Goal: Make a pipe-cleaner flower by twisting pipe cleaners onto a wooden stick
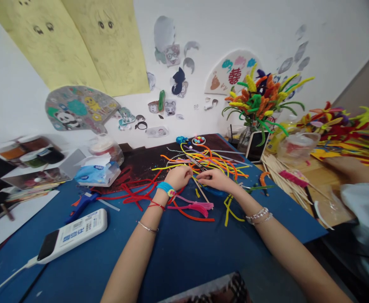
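My left hand (178, 177), with a blue band at the wrist, is closed in a pinch over the middle of the blue table. Facing it, a short gap away, my right hand (217, 179) also has its fingers pinched together. Whatever sits between the fingertips of either hand is too small to make out. Just behind both hands lies a loose heap of yellow and orange pipe cleaners (235, 168). Red pipe cleaners (134, 191) spread out left of my left hand. Below the hands rest pink pipe cleaners (200, 206) and bent yellow ones (227, 210).
A blue glue gun (83, 206), a white power bank (74, 235) with a cable and a tissue pack (96, 171) lie left. At the back right, a phone (256, 146) leans before a vase of pipe-cleaner flowers (256, 101). Another person's arm (351, 168) reaches in at right.
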Action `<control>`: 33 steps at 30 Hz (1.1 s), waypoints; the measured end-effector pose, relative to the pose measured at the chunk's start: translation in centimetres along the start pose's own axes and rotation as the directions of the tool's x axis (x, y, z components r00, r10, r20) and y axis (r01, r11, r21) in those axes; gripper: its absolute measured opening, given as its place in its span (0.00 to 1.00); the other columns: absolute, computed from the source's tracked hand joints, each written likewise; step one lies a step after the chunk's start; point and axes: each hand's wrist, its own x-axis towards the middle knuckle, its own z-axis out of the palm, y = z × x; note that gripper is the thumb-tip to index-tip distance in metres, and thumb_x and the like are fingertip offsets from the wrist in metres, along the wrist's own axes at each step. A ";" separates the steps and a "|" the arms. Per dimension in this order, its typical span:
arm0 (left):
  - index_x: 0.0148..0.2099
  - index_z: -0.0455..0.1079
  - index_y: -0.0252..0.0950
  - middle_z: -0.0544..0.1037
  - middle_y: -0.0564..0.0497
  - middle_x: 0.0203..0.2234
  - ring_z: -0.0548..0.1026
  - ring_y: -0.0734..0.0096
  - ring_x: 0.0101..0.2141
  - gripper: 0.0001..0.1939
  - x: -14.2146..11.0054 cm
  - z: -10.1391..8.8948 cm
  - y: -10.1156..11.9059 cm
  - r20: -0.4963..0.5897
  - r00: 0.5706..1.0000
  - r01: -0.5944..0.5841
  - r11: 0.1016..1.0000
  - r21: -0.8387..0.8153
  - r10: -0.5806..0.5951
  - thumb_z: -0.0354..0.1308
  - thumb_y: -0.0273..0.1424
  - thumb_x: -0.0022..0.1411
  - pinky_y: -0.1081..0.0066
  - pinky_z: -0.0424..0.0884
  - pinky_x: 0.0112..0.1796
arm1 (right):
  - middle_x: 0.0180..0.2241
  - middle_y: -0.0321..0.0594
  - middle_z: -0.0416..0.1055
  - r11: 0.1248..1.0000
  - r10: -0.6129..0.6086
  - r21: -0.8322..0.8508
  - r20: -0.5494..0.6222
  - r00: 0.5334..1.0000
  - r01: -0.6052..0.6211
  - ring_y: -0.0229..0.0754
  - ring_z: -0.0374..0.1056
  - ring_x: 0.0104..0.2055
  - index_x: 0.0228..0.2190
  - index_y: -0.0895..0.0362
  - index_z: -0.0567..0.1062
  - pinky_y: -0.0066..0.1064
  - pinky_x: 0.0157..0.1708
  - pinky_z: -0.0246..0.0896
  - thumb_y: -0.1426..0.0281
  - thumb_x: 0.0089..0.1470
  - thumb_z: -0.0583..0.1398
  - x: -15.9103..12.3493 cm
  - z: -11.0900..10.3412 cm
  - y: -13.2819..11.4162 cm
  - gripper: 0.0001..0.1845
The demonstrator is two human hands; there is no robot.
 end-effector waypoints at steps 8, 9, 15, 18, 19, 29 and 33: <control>0.34 0.69 0.32 0.73 0.50 0.26 0.68 0.77 0.25 0.08 0.5 -0.6 -0.2 0.009 1.000 -0.023 0.949 -0.315 0.027 0.50 0.29 0.53 0.77 0.64 0.27 | 0.22 0.35 0.67 0.971 0.061 0.208 0.250 0.966 -0.115 0.29 0.56 0.19 0.34 0.60 0.74 0.21 0.18 0.53 0.59 0.46 0.57 -0.7 -0.7 -1.3 0.19; 0.34 0.69 0.32 0.73 0.50 0.25 0.68 0.77 0.25 0.09 0.5 -0.6 0.0 0.038 0.999 -0.017 0.946 -0.324 0.031 0.50 0.29 0.53 0.77 0.64 0.27 | 0.21 0.35 0.66 0.971 0.058 0.204 0.299 0.953 -0.123 0.29 0.56 0.19 0.31 0.60 0.74 0.22 0.18 0.53 0.57 0.46 0.56 -0.8 -0.9 -1.5 0.19; 0.32 0.72 0.35 0.74 0.52 0.24 0.69 0.76 0.25 0.12 -0.1 0.1 -0.7 0.252 0.967 -0.010 0.995 -0.095 0.034 0.48 0.22 0.48 0.78 0.63 0.28 | 0.18 0.35 0.65 0.989 0.084 0.051 0.563 0.822 -0.136 0.30 0.56 0.18 0.28 0.61 0.76 0.21 0.17 0.50 0.53 0.45 0.55 -1.5 -1.9 -1.7 0.23; 0.31 0.73 0.36 0.75 0.52 0.24 0.69 0.75 0.26 0.14 -0.3 0.7 -1.6 0.291 0.956 0.022 0.997 0.070 -0.041 0.48 0.21 0.47 0.77 0.64 0.28 | 0.19 0.36 0.66 0.996 0.073 -0.008 0.660 0.747 -0.090 0.29 0.55 0.18 0.28 0.62 0.77 0.21 0.17 0.49 0.53 0.46 0.55 -1.6 -2.1 -1.6 0.25; 0.31 0.73 0.37 0.75 0.51 0.25 0.70 0.74 0.27 0.14 -0.3 0.8 -1.7 0.289 0.956 0.011 0.995 0.101 -0.040 0.48 0.20 0.46 0.76 0.64 0.30 | 0.19 0.36 0.67 0.996 0.076 -0.022 0.675 0.734 -0.083 0.29 0.55 0.18 0.28 0.62 0.77 0.21 0.18 0.49 0.52 0.46 0.54 -1.6 -2.1 -1.5 0.25; 0.34 0.74 0.39 0.73 0.49 0.29 0.68 0.71 0.33 0.09 -0.1 2.1 0.4 0.355 0.885 -0.325 0.946 0.004 0.302 0.55 0.30 0.49 0.75 0.63 0.36 | 0.21 0.37 0.69 0.998 0.055 -0.028 0.708 0.704 -0.049 0.30 0.58 0.21 0.29 0.62 0.77 0.21 0.21 0.52 0.53 0.47 0.54 -1.5 -2.0 -1.1 0.24; 0.30 0.73 0.37 0.72 0.49 0.27 0.68 0.72 0.32 0.06 -0.1 2.5 0.1 0.333 0.893 -0.310 0.950 -0.028 0.301 0.56 0.28 0.48 0.75 0.62 0.34 | 0.23 0.36 0.69 0.998 -0.057 0.062 0.633 0.772 0.022 0.32 0.61 0.25 0.32 0.60 0.76 0.23 0.26 0.55 0.57 0.49 0.54 -1.4 -2.0 -1.5 0.21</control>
